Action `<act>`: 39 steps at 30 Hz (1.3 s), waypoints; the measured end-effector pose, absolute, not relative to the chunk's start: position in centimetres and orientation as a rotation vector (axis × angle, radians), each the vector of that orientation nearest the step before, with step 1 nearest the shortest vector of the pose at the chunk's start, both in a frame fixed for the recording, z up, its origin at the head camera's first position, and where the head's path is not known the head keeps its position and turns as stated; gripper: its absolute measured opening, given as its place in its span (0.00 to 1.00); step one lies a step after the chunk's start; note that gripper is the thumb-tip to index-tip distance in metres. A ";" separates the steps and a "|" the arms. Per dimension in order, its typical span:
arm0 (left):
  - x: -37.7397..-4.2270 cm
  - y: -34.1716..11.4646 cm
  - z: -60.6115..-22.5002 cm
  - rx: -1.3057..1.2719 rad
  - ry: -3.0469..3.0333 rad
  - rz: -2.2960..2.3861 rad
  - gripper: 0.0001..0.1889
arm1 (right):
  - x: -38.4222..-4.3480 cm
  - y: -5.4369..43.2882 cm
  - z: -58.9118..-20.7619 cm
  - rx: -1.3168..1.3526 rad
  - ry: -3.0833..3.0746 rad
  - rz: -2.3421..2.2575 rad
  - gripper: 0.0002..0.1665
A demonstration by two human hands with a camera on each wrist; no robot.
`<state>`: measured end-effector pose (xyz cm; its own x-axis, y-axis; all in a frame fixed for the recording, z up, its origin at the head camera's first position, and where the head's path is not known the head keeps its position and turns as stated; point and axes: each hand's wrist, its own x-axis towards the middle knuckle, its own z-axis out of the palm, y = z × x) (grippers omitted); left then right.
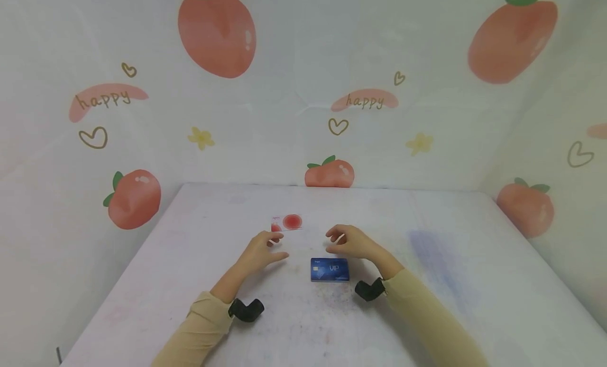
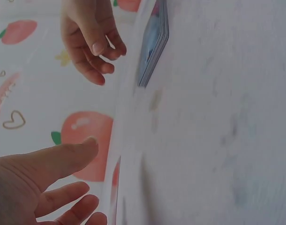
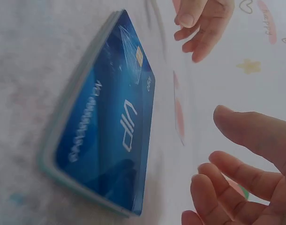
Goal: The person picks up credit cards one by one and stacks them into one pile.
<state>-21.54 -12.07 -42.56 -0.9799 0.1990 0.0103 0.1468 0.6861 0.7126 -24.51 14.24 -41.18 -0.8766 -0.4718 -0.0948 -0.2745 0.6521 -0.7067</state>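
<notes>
A small stack of blue cards marked VIP [image 1: 330, 270] lies flat on the table, its layered edge showing in the left wrist view. My right hand [image 1: 353, 242] hovers just beyond the stack, fingers loosely bent and nothing between them. To the left, my left hand [image 1: 261, 252] has thumb and fingers spread apart and holds nothing. Just past its fingertips lies a flat white card with red round prints [image 1: 292, 222]. In the right wrist view the blue stack [image 3: 110, 122] sits close, beside the right hand [image 3: 246, 173].
The white table [image 1: 189, 314] has faint smudges and a bluish stain at the right. Behind it hangs a pale cloth backdrop [image 1: 284, 114] printed with peaches, hearts and flowers. Black camera mounts [image 1: 247, 310] sit on both wrists.
</notes>
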 end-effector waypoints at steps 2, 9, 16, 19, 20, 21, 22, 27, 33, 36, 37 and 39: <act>-21.8 -12.6 -42.6 0.283 2.832 1.195 0.25 | -25.0 13.9 -41.2 -0.621 2.600 -1.061 0.22; -22.9 -14.0 -42.9 0.222 2.841 1.211 0.25 | -26.6 12.6 -41.4 -0.594 2.599 -1.084 0.21; -23.9 -14.6 -42.8 0.164 2.857 1.275 0.23 | -27.8 11.2 -41.5 -0.527 2.591 -1.135 0.22; -24.3 -14.7 -42.7 0.116 2.839 1.301 0.23 | -28.2 10.6 -41.6 -0.515 2.596 -1.144 0.23; -24.4 -14.7 -42.7 0.105 2.829 1.311 0.23 | -28.3 10.3 -41.7 -0.516 2.598 -1.146 0.23; -24.6 -14.7 -42.6 0.085 2.815 1.326 0.23 | -28.5 10.1 -41.7 -0.507 2.598 -1.151 0.23; -24.7 -14.7 -42.6 0.076 2.805 1.334 0.23 | -28.6 9.9 -41.8 -0.500 2.600 -1.155 0.23; -25.2 -14.6 -42.7 0.015 2.761 1.381 0.23 | -29.4 8.7 -42.1 -0.447 2.589 -1.180 0.24; -26.1 -14.5 -43.0 -0.055 2.680 1.477 0.24 | -30.1 7.5 -42.7 -0.380 2.552 -1.219 0.28; -26.6 -14.4 -43.1 -0.072 2.649 1.514 0.25 | -30.1 7.0 -42.8 -0.353 2.553 -1.224 0.29; -26.7 -14.4 -43.2 -0.074 2.643 1.522 0.25 | -30.1 6.8 -42.8 -0.344 2.556 -1.225 0.30; -26.9 -14.3 -43.2 -0.080 2.631 1.525 0.25 | -30.0 6.6 -42.7 -0.310 2.552 -1.224 0.31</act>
<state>-26.90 -14.29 -43.18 -0.9937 0.0045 -0.1119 -0.0948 0.4975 0.8623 -30.03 6.60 -42.73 -0.9340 -0.3154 -0.1679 -0.0665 0.6150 -0.7857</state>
